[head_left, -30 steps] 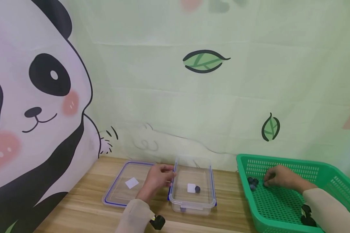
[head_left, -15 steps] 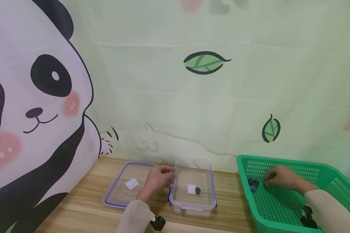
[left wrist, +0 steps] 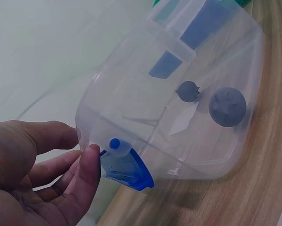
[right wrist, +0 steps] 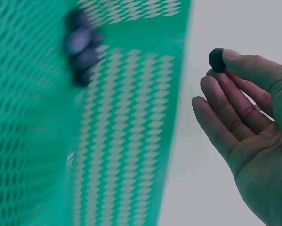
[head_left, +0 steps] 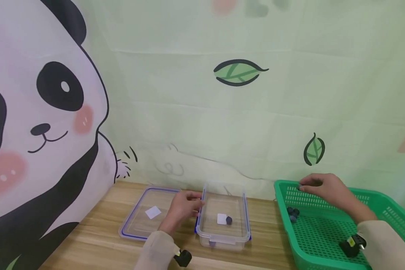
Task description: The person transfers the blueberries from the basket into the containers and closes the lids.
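Observation:
My left hand [head_left: 185, 205] holds the left rim of a clear plastic food container [head_left: 222, 238], its fingertips beside a blue side clip [left wrist: 126, 169] in the left wrist view. Inside the container lie two blueberries, one [left wrist: 188, 91] by the white label [left wrist: 184, 118] and a larger-looking one [left wrist: 228, 107]. Between thumb and fingertips my right hand [head_left: 329, 189] pinches a blueberry [right wrist: 217, 60], raised by the far left rim of the green basket [head_left: 290, 240]. Several blueberries [head_left: 292, 213] sit in the basket's left corner.
A clear lid [head_left: 135, 225] with a blue seal and a white label lies flat on the wooden table [head_left: 98, 232], left of the container. Behind the table hangs a pale green cloth [head_left: 189, 123] printed with a panda and leaves.
My right hand has risen from the basket floor toward its far rim, now with a blueberry visible in its fingertips. My left hand stays at the container.

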`<action>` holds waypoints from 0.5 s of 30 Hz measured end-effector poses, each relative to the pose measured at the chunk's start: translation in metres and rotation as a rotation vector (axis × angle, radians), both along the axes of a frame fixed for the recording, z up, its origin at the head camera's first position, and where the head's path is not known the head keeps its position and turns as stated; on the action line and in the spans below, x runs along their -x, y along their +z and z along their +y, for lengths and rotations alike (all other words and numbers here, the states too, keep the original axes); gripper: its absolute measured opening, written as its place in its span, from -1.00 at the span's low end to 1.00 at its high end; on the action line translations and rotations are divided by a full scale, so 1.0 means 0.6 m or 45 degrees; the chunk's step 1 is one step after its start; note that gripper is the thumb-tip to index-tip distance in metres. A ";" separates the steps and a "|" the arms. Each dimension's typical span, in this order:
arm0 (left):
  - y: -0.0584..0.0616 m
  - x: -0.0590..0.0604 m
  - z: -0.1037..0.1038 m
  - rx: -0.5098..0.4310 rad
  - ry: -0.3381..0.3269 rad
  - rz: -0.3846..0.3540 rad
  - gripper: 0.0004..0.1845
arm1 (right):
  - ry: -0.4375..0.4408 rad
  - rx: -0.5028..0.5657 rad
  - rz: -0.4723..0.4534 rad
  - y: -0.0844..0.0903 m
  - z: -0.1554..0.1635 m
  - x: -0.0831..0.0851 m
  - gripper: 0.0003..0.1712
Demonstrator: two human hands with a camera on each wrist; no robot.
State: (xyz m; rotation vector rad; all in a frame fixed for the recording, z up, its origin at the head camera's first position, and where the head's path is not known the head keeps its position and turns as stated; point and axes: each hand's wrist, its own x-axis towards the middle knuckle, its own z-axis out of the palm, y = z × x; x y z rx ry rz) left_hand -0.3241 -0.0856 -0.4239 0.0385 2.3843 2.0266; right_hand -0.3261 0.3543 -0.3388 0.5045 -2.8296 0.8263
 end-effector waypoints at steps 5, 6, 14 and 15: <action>-0.004 0.003 -0.003 0.010 -0.002 -0.001 -0.67 | -0.027 0.121 0.060 0.034 -0.028 -0.019 -0.59; -0.004 0.003 -0.003 0.013 -0.004 -0.002 -0.67 | -0.032 0.143 0.064 0.040 -0.033 -0.024 -0.57; -0.002 0.001 0.000 0.004 -0.003 -0.003 -0.67 | -0.073 0.284 0.089 0.081 -0.079 -0.063 -0.50; -0.002 0.001 0.000 0.004 -0.004 -0.005 -0.67 | -0.073 0.304 0.087 0.084 -0.086 -0.068 -0.50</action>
